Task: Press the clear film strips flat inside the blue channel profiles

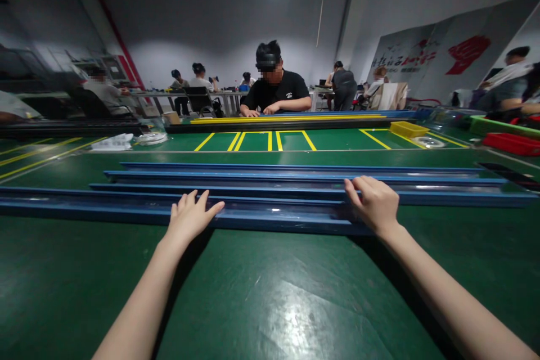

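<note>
Several long blue channel-shaped profiles lie side by side across the green table. My left hand [192, 215] is over the nearest blue profile [274, 219], fingers spread and thumb out to the right. Whether its palm presses on the profile I cannot tell. At that profile's right end is my right hand [375, 202], its fingers curled in and thumb side facing left. What those fingers hold, if anything, is hidden. Just behind the hands lie another blue profile [455, 198] and further blue ones [253, 176].
Across the green table [270, 287], a co-worker [276, 87] in black bends over yellow strips [291, 119] and dark profiles. A yellow bin [408, 129], a red tray [512, 144] and a clear roll [429, 142] stand right. Another roll [152, 138] lies left.
</note>
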`<state>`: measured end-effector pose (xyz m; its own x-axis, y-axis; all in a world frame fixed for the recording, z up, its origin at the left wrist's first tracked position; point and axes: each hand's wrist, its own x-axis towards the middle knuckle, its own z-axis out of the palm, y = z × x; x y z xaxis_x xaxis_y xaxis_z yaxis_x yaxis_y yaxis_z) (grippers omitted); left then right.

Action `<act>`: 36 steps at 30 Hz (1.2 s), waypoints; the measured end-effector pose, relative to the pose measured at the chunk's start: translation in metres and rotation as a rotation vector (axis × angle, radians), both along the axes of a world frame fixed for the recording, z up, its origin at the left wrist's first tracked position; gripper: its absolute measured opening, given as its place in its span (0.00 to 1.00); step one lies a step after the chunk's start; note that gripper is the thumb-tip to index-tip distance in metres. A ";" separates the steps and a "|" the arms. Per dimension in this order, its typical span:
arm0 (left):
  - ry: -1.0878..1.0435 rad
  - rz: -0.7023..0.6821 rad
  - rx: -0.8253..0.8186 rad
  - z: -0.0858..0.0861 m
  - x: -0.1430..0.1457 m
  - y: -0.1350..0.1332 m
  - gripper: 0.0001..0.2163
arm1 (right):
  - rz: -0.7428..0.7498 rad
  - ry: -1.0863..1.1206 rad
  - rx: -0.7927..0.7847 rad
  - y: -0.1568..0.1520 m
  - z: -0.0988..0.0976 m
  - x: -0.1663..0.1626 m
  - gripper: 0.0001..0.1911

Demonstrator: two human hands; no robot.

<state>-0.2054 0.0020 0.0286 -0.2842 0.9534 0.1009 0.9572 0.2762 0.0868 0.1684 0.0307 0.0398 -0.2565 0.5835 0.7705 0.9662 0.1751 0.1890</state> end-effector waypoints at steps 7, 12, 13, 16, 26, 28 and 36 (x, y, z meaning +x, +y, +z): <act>0.026 0.118 0.004 0.003 -0.021 -0.002 0.29 | 0.083 0.047 -0.179 -0.015 0.002 -0.004 0.18; 0.176 0.013 0.305 0.010 -0.003 -0.009 0.17 | 0.131 0.042 -0.316 -0.022 -0.008 -0.006 0.18; 0.171 -0.063 0.367 0.012 0.006 -0.010 0.16 | 0.136 0.050 -0.320 -0.024 -0.010 -0.006 0.18; 0.074 -0.294 0.473 0.014 0.040 -0.015 0.15 | 0.151 0.066 -0.309 -0.028 -0.014 -0.008 0.16; 0.163 -0.924 0.479 -0.020 0.119 -0.041 0.21 | 0.278 -0.034 -0.284 -0.037 -0.033 -0.024 0.20; 0.180 -0.923 0.480 -0.022 0.121 -0.041 0.21 | 0.299 -0.069 -0.286 -0.038 -0.036 -0.028 0.21; 0.153 -0.863 0.479 -0.021 0.117 -0.037 0.18 | 0.268 -0.092 -0.330 -0.039 -0.025 -0.021 0.20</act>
